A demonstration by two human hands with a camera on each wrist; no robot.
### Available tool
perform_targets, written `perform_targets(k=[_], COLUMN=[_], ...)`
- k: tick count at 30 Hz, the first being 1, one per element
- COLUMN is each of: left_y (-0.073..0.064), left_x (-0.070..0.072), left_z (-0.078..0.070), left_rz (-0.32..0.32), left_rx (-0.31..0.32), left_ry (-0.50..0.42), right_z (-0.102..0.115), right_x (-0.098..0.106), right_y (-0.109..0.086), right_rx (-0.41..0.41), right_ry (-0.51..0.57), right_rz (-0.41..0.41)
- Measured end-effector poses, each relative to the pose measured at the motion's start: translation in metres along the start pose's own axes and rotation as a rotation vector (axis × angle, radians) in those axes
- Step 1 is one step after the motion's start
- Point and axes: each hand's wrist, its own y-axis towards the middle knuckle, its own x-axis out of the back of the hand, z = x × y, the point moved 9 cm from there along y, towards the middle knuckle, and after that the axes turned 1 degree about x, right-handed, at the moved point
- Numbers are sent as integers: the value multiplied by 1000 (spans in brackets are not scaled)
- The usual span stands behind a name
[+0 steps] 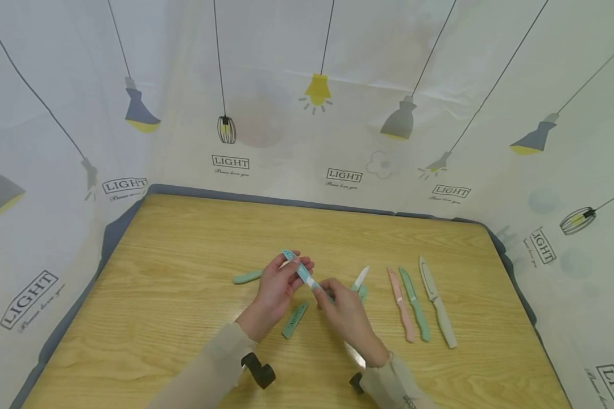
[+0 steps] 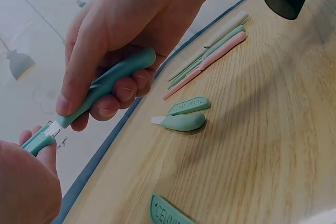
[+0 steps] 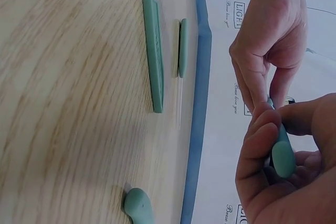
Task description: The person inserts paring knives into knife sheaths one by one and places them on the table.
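Above the middle of the table, my left hand [image 1: 276,288] holds a light blue knife sheath [image 1: 303,272] between thumb and fingers. My right hand [image 1: 347,312] grips the teal handle [image 2: 107,85] of a small knife. A short stretch of white blade [image 2: 54,128] shows between handle and sheath, the rest of it inside the sheath. Below the hands on the table lies a loose green sheath [image 1: 295,320] with lettering. Left of my left hand is a green knife handle [image 1: 247,277], partly hidden by that hand in the head view.
Right of my right hand lies a small white-bladed knife [image 1: 360,278] beside another green sheath [image 1: 362,293]. Farther right, a pink knife [image 1: 402,307], a green knife [image 1: 415,307] and a larger beige knife [image 1: 442,318] lie side by side. A printed curtain [image 1: 276,187] surrounds the table.
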Motion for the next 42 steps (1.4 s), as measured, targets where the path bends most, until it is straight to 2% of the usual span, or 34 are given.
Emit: perform_targets(k=[14, 23, 26, 30, 33, 36, 39, 42], left_y=[-2, -1, 0, 0, 0, 1, 3, 3], left_x=[-5, -3, -1, 3, 3, -2, -4, 1], left_z=[8, 11, 10, 11, 14, 15, 9, -2], left_rz=[6, -20, -30, -61, -58, -5, 42, 44], left_rx=[10, 1, -10, -35, -50, -71, -130, -207], left_ry=[13, 5, 11, 32, 89, 182, 363, 574], right_z=[0, 0, 1, 5, 9, 4, -6, -17], right_x=[0, -2, -1, 3, 6, 12, 26, 48], right_y=[1, 2, 3, 5, 4, 3, 1, -3], right_rx=[-28, -21, -4, 88, 139, 112, 59, 43], right_ry=[-1, 5, -72, -283, -422, -476, -471, -445], right_rz=[5, 19, 35, 18, -6, -2, -11, -46])
